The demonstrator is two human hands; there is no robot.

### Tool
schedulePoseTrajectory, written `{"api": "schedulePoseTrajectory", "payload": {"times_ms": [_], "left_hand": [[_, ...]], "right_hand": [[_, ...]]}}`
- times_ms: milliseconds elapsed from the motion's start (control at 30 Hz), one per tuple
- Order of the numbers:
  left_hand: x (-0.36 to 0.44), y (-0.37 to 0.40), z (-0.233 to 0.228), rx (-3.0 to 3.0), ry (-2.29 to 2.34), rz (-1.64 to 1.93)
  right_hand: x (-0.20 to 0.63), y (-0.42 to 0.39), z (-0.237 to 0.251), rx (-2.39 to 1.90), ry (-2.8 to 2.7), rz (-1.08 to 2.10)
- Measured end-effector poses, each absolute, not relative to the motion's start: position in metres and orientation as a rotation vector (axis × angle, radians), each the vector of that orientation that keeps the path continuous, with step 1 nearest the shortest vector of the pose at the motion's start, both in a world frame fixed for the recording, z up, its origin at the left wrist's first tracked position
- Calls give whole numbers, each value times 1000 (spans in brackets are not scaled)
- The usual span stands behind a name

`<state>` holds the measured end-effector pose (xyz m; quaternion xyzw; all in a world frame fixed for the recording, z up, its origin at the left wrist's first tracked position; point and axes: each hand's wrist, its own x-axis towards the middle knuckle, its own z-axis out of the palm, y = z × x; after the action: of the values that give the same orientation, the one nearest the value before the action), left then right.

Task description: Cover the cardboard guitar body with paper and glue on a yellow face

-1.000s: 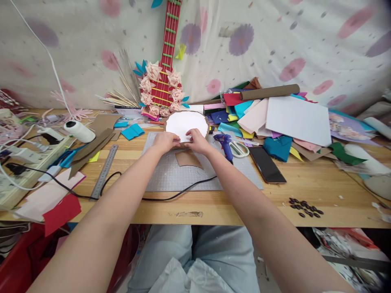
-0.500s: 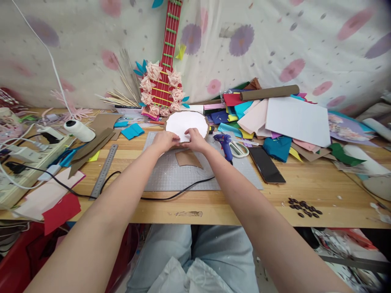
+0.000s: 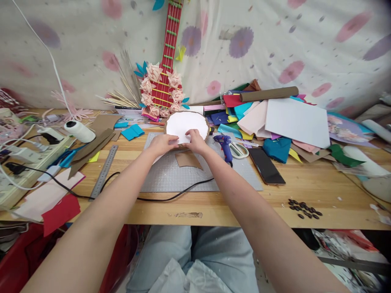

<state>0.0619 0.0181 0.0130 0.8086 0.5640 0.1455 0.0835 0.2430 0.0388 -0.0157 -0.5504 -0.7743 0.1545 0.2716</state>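
Observation:
A round white piece with a brown rim [image 3: 187, 122] is tilted up at the back of the grey cutting mat [image 3: 161, 179]. My left hand [image 3: 163, 144] grips its near left edge, fingers pointing right across the white face. At the near right edge, my right hand [image 3: 195, 141] holds the piece, with bent fingers on the white face. The undersides of both hands' grips are hidden. Below the piece lies a brown paper scrap [image 3: 188, 160] on the mat. Just right of my right hand is a blue glue gun [image 3: 224, 146].
A phone [image 3: 266, 165], scissors [image 3: 240, 150] and small dark beads [image 3: 304, 208] lie to the right. Leftward are a steel ruler [image 3: 104, 171], a thread cone [image 3: 80, 131] and a power strip [image 3: 36, 167]. A black cord [image 3: 174, 198] crosses the front. A red flower-trimmed guitar model [image 3: 163, 87] stands behind.
My left hand has shifted slightly left along the edge of the white piece, its fingers now straighter. My right hand and the piece stay almost in place.

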Motion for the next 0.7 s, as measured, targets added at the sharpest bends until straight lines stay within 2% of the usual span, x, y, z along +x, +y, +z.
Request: {"api": "schedulePoseTrajectory", "payload": {"times_ms": [700], "left_hand": [[41, 37, -8, 2123, 1367, 699]], "right_hand": [[246, 33, -16, -1378, -2113, 417]]}}
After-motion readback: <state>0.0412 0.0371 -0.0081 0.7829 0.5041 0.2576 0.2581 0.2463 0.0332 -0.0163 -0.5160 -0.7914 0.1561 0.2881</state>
